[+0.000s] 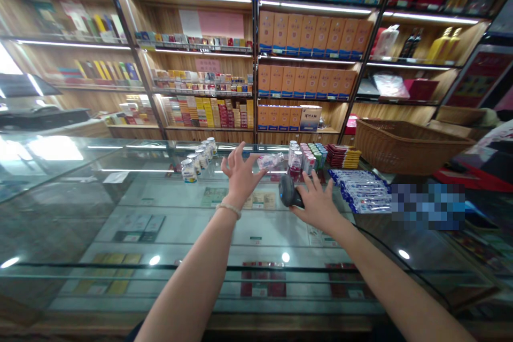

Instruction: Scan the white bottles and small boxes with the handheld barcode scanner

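Looks like a shop: lit wooden shelves stacked with boxed bottles and small colourful packs, price labels along the edges, and a glass display desk with goods and price cards inside.

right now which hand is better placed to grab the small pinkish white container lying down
Left hand, probably: it's open beside the container; the right hand holds a black handheld scanner.

Chinese characters, perhaps too blurred to read, on the pale box, orange boxes and pink sign.
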A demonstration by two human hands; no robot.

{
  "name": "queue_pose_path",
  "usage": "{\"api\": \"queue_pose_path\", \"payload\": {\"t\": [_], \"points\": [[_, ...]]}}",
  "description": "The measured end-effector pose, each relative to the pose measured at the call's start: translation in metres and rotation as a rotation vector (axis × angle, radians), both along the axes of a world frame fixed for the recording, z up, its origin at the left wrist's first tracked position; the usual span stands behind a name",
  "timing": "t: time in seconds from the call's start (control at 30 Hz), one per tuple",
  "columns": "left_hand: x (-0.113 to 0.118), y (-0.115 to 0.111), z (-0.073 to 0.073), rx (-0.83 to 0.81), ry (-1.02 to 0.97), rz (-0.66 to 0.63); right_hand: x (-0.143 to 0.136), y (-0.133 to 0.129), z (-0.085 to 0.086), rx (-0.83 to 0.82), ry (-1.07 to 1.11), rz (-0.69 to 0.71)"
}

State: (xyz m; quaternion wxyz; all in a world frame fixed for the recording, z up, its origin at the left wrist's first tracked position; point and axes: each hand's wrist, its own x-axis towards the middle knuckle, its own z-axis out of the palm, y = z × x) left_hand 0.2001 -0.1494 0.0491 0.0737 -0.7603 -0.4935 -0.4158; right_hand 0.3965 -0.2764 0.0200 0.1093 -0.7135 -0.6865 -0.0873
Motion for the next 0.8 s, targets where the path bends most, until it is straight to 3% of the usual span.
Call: {"api": "queue_pose_path", "payload": {"t": [0.17, 0.37, 0.57, 0.8], "points": [[0.001, 0.000, 0.001, 0.018, -0.001, -0.008, 0.005, 0.005, 0.024, 0.087, 0.098, -0.032], [0.003, -0.003, 0.003, 0.029, -0.018, -0.012, 0.002, 0.055, 0.056, 0.285, 0.283, -0.146], [0.004, -0.003, 0.003, 0.046, -0.030, -0.039, -0.001, 0.096, 0.040, 0.398, 0.558, -0.158], [0.009, -0.008, 0.004, 0.054, 0.021, -0.086, 0.011, 0.093, 0.029, 0.358, 0.715, -0.147]]}}
